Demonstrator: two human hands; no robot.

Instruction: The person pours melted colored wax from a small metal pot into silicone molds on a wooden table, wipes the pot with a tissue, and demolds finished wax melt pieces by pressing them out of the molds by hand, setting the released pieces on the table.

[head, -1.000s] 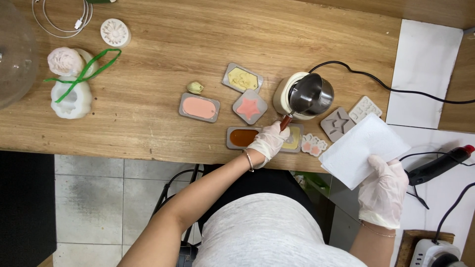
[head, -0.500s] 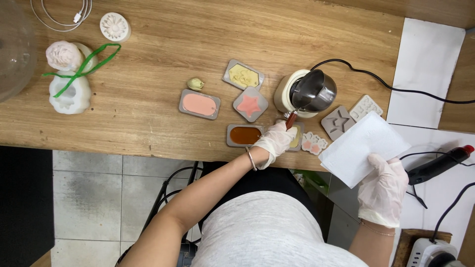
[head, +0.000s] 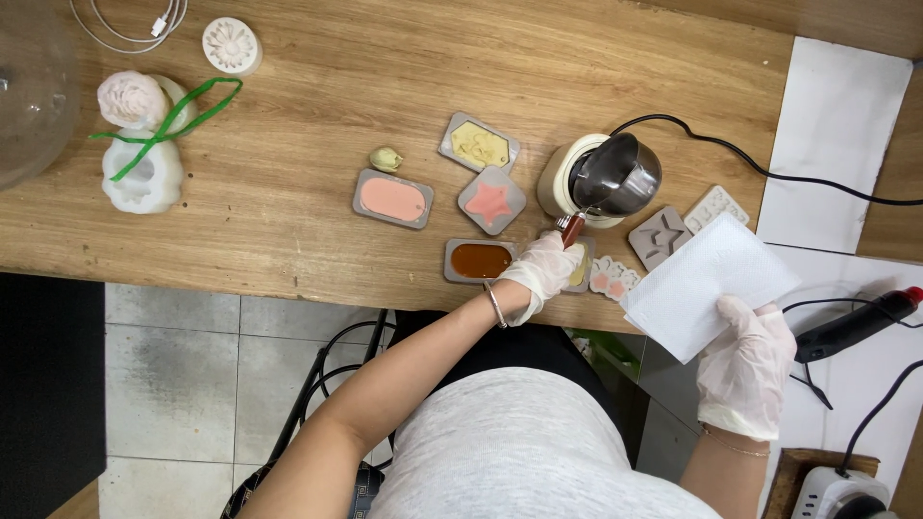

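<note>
Here, my left hand (head: 543,269) is closed on the red handle (head: 572,229) of the small metal pot (head: 620,173), tilted at the desk's near edge above the filled moulds (head: 481,259): pouring appears underway. My right hand (head: 755,360) pinches a white tissue (head: 707,284) overhanging that edge. Open desk lies leftward.

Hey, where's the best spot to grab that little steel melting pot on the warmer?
By its red-tipped handle, coming from the table's near edge. The handle sticks out from the steel pot toward the person, where the left hand already grips it. The bowl sits on the plugged-in warmer, so it is probably hot.
</note>
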